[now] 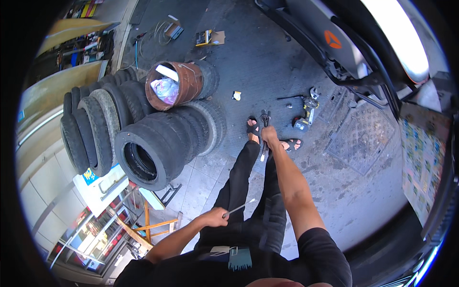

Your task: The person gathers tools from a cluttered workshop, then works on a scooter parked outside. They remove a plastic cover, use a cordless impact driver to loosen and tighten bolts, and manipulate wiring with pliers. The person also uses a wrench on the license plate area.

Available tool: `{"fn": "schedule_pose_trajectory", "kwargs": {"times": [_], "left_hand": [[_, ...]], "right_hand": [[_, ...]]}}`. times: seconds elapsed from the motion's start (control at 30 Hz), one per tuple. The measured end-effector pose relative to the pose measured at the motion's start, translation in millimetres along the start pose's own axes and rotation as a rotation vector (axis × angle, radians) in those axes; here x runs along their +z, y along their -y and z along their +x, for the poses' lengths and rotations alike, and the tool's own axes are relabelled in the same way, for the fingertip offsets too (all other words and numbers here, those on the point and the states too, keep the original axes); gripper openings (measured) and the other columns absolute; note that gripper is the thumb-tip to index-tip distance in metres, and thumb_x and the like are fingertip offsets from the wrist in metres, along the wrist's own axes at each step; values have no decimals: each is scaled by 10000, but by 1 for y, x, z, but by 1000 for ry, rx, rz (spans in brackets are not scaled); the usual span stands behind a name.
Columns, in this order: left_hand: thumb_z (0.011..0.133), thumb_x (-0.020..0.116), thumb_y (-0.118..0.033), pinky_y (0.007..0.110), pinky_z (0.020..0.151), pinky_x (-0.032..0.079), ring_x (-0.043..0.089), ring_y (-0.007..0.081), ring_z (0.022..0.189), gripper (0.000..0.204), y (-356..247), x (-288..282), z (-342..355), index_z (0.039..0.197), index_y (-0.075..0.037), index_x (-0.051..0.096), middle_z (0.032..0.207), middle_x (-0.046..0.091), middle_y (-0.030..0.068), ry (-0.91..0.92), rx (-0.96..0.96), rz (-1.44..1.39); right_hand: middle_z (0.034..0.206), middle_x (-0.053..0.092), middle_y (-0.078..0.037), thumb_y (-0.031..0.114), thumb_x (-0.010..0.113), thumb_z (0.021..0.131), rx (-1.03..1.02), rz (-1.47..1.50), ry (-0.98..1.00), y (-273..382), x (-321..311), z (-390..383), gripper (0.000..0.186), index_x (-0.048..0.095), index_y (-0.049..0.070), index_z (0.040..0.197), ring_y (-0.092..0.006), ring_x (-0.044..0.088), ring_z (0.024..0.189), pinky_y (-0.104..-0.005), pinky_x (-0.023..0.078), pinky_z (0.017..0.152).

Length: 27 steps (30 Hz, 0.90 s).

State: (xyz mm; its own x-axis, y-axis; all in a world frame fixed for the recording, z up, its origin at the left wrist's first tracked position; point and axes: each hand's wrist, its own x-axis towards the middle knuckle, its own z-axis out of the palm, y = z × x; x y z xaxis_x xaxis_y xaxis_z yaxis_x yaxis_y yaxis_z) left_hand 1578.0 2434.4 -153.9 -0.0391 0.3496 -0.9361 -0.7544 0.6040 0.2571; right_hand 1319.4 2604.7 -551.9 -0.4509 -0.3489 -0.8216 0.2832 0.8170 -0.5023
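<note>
My left hand (215, 217) is closed round a thin metal rod tool (241, 206) held over my legs. My right hand (269, 135) grips a bundle of long metal tools (265, 116), perhaps wrenches, whose ends stick out above and below the fingers, over my sandalled feet. On the floor to the right of that hand lie a yellow and black cordless power tool (310, 105), its battery (300, 124) at the lower end, a dark bar (288, 97) and a small metal piece beside it. A small pale item (236, 95) lies farther up.
Stacked tyres (143, 153) and a rusty bucket (189, 86) of rubbish stand at left, near a tool shelf (91, 45), white board (100, 186) and wooden frame (148, 220). A scooter (344, 48) stands at upper right, above metal floor covers (358, 138). Open boxes (209, 38) lie farther back.
</note>
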Motion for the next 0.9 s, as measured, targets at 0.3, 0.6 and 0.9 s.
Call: {"fn": "schedule_pose_trajectory", "kwargs": {"times": [0.3, 0.6, 0.9], "left_hand": [[825, 746, -154, 351, 532, 388, 478, 130, 555, 257, 24, 27, -26, 779, -99, 498, 627, 490, 6, 305, -128, -430], [897, 705, -48, 281, 461, 352, 460, 79, 466, 321, 22, -32, -51, 769, -125, 421, 588, 425, -34, 417, -110, -665], [885, 693, -49, 297, 442, 336, 446, 90, 467, 325, -55, -70, -46, 768, -146, 405, 576, 402, -26, 571, -215, -395]], "right_hand": [[1125, 714, -366, 561, 470, 1088, -118, 160, -126, 79, 56, 59, 664, 630, -67, 1236, -533, 686, 1103, -558, 560, 948], [1214, 584, -166, 399, 684, 966, 171, -522, -103, -6, 85, -364, 418, 613, 28, 1147, -350, 563, 1217, -495, 475, 1004], [825, 723, -321, 542, 539, 1071, 316, -73, 217, 10, 9, -447, 551, 668, 14, 982, -523, 733, 825, -604, 601, 757]]}}
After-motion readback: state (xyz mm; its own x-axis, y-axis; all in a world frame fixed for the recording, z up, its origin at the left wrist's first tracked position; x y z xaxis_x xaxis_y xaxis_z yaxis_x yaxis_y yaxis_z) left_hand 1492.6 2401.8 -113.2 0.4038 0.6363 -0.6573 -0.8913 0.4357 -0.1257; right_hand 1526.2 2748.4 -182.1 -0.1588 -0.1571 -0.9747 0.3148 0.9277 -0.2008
